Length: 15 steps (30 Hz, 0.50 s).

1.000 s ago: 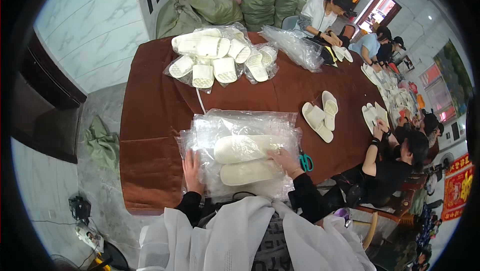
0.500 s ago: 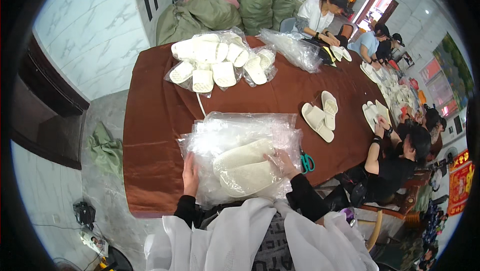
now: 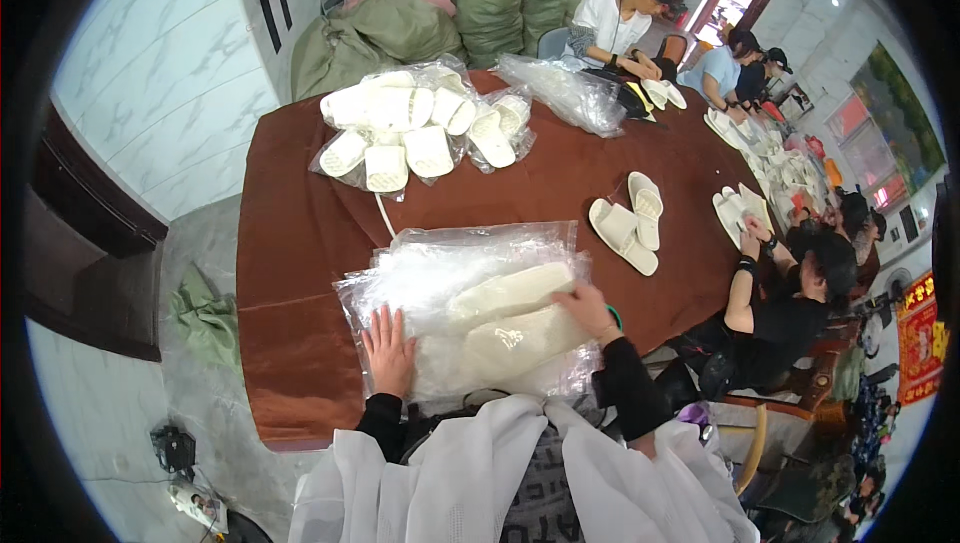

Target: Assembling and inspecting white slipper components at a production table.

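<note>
A pair of off-white slippers (image 3: 525,333) lies with soles up on a stack of clear plastic bags (image 3: 430,263) at the table's near edge. Shiny film seems to cover at least part of the pair; how far they are inside a bag I cannot tell. My right hand (image 3: 590,311) grips the slippers at their right end, fingers closed. Flat on the bags to the left rests my left hand (image 3: 390,351), its fingers spread and holding nothing. Just beyond my right hand shows a bit of a green scissors handle (image 3: 615,317), mostly hidden.
Bagged white slippers (image 3: 400,123) are piled at the table's back left, near loose clear bags (image 3: 565,93). A loose slipper pair (image 3: 628,228) lies right of my stack on the brown tablecloth (image 3: 300,313). Co-workers (image 3: 800,288) handle slippers along the right side. Green sacks (image 3: 385,33) stand behind.
My right hand has moved slightly up and right with the slippers, which now sit farther right. My left hand has gone from the bags' edge to lying flat on them. The view has shifted a little.
</note>
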{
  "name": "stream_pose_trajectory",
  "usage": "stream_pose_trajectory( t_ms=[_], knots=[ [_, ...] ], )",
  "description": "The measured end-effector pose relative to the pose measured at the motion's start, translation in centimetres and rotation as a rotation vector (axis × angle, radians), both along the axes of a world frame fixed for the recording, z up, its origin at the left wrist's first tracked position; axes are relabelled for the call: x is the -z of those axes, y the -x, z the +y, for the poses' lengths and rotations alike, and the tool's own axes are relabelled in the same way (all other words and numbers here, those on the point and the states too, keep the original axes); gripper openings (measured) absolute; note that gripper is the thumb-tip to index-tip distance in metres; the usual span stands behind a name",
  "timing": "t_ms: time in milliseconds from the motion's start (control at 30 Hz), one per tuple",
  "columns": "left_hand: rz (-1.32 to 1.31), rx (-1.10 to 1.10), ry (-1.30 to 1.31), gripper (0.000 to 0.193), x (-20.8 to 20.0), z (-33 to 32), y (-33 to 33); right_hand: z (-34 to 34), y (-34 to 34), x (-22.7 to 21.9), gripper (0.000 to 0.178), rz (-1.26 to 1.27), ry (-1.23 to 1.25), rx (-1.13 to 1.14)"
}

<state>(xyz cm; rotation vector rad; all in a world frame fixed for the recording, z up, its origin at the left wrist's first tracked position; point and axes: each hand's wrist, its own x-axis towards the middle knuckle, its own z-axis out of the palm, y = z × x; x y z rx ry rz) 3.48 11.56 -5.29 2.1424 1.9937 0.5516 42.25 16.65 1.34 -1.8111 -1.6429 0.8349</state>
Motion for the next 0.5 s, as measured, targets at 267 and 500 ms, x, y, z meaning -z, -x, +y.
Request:
stream_pose_trajectory(
  t_ms=[267,500],
  knots=[
    [0.002,0.024,-0.028,0.066,-1.0,0.3,-0.2,-0.1,-6.1,-12.2,0.028,0.017,-0.468,0.461],
    [-0.026,0.041,0.025,0.065,-1.2,-0.2,-0.5,-0.5,6.6,-9.0,0.027,0.256,-0.413,0.242]
  ],
)
